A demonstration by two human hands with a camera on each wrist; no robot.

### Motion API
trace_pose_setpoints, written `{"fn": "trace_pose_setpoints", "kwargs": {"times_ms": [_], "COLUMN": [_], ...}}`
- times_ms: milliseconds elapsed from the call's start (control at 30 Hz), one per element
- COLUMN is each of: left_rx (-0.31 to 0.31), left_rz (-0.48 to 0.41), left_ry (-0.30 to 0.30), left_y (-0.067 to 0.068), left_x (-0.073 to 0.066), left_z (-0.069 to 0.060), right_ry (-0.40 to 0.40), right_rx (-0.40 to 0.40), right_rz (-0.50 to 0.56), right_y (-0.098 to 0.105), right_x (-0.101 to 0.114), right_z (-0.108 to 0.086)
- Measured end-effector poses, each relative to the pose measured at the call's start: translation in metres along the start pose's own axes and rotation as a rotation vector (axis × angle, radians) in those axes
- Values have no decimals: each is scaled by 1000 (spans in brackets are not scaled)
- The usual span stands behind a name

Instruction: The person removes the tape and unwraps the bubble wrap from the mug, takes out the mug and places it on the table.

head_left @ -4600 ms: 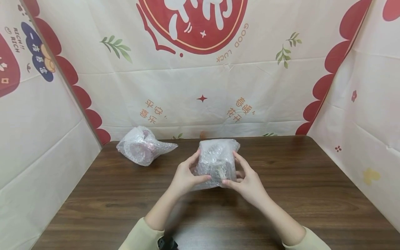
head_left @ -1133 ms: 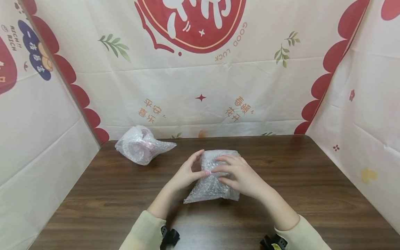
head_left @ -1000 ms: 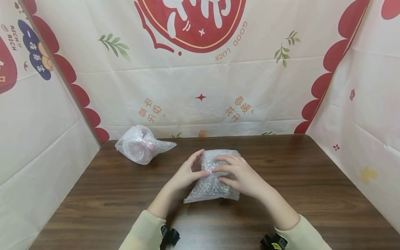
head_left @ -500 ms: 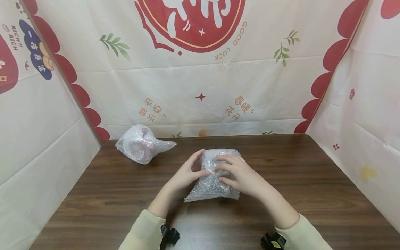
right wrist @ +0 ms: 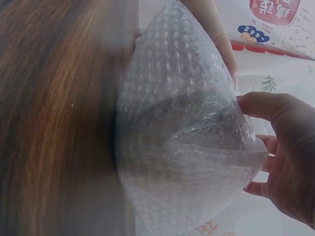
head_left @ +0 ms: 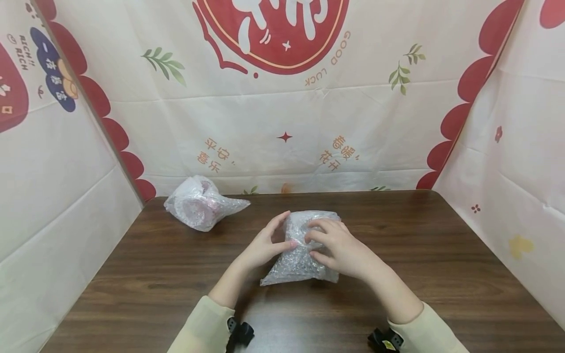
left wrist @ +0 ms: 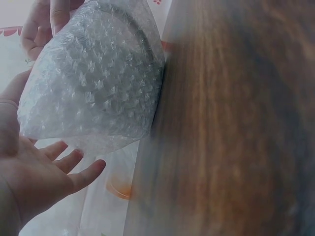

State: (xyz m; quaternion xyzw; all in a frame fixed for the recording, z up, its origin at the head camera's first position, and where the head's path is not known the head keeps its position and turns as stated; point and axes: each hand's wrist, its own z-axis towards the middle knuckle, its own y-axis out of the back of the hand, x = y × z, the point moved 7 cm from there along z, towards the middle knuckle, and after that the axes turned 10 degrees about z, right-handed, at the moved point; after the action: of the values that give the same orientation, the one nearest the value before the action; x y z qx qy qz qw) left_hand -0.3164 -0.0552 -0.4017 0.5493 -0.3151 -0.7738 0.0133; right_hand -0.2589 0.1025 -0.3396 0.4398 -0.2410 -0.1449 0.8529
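A bubble-wrapped package [head_left: 295, 269] rests on the table between both hands, its loose wrap spreading toward the near side. The left hand [head_left: 260, 247] is at its left side, thumb touching the top; in the left wrist view the fingers of that hand [left wrist: 44, 182] are spread beside the wrap [left wrist: 98, 73]. The right hand [head_left: 344, 247] lies over the package's right part, fingers slightly bent. From the right wrist view, its fingertips [right wrist: 251, 103] touch the upper surface of the wrap [right wrist: 182, 123]. The wrapped contents cannot be made out.
Another bubble-wrapped item [head_left: 198, 206], with pinkish parts showing through, lies at the back left of the brown wooden table [head_left: 397, 274]. Printed cloth walls [head_left: 282, 113] stand behind and at both sides. Black wrist devices [head_left: 240, 335] show near the sleeves.
Compared with the oldest frame, the package sits a little nearer with its loose wrap spread forward, and the right hand has moved from its side onto the top. Over the last second, hardly anything moved.
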Motion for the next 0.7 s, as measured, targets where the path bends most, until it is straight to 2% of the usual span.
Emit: {"fn": "trace_pose_setpoints", "kwargs": {"times_ms": [233,533,700], "left_rx": [-8,0,-2], "left_rz": [10,9,24], "left_ry": [4,-20,-43], "left_y": [1,-1,-2], "left_x": [1,-2,-5], "left_z": [-1,-1,-1], "right_ry": [12,64,47], "right_rx": [24,-18,-14], "right_rz": [-43,-62,-88], "right_y": [-1,0,0], "right_x": [-1,1,1], "right_z": [0,1,3]}}
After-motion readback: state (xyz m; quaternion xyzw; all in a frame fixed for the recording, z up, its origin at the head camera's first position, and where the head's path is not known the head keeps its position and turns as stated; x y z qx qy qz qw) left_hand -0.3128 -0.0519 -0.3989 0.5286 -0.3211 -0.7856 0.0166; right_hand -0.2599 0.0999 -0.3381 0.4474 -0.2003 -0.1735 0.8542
